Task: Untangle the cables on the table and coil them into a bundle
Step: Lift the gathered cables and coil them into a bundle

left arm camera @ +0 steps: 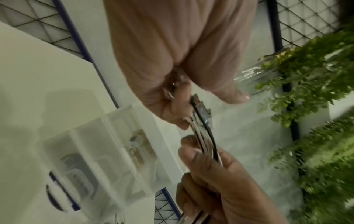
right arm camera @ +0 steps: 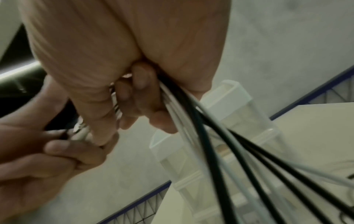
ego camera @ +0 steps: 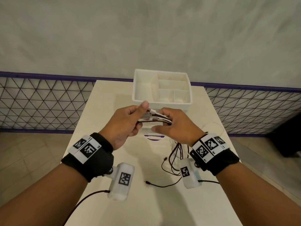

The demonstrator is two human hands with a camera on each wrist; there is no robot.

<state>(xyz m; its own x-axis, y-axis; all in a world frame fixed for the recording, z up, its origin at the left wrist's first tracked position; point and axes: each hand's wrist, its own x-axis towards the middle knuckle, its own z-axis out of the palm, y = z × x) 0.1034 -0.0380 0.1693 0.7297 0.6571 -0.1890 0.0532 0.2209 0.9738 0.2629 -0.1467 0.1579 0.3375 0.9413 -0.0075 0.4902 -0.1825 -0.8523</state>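
Note:
Above the table I hold a bunch of white and black cables [ego camera: 157, 117] level between both hands. My left hand [ego camera: 141, 116] pinches the plug ends [left arm camera: 201, 112] between thumb and fingers. My right hand [ego camera: 162, 121] grips the strands a little to the right, fingers curled round them [right arm camera: 191, 106]. From under the right hand the loose tails [ego camera: 176, 154] hang to the table and spread there. One black end [ego camera: 148, 182] lies near the front middle. A thin white loop [ego camera: 216, 126] lies to the right of the right hand.
A white divided organiser box [ego camera: 161, 104] stands just beyond my hands at the table's far end. The cream table [ego camera: 114, 168] is narrow, with floor on both sides. A mesh fence [ego camera: 40, 103] runs behind. A dark object [ego camera: 290, 137] stands at the far right.

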